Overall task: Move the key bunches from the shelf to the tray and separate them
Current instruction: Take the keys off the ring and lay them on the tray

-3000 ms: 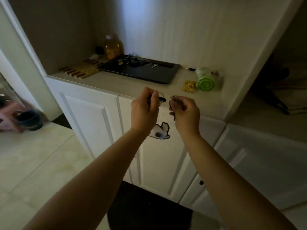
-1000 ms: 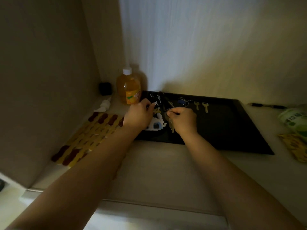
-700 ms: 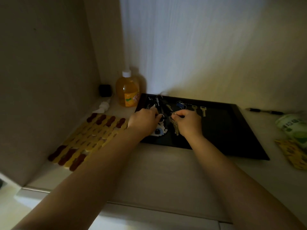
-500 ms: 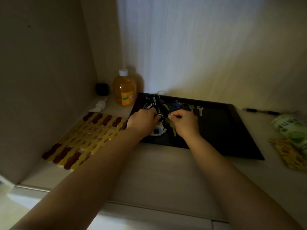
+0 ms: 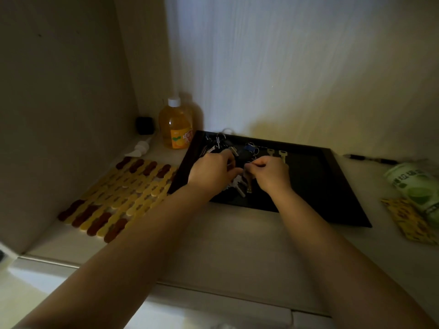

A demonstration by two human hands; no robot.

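A black tray [image 5: 327, 191] lies on the shelf. Over its left front part my left hand [image 5: 211, 172] and my right hand [image 5: 270, 173] both pinch one key bunch [image 5: 240, 185]; its keys hang down onto the tray between the hands. The white charm on it is mostly hidden under my left hand. A dark pile of key bunches [image 5: 217, 144] lies at the tray's back left. A blue-tagged bunch [image 5: 250, 148] and two loose brass keys [image 5: 276, 154] lie further right along the back.
An orange bottle [image 5: 175, 125] stands behind the tray's left corner, with a small black cube [image 5: 144, 125] and a white pump head [image 5: 140, 148] nearby. A yellow and brown mat [image 5: 118, 198] lies left. At right are a pen [image 5: 370, 159], a green roll [image 5: 415, 186] and a yellow packet [image 5: 408, 219].
Three seconds ago both hands held the bunch in front of the cabinet doors; they have since carried it onto the tray. In the last second the hands stay there, keys lowered onto the tray.
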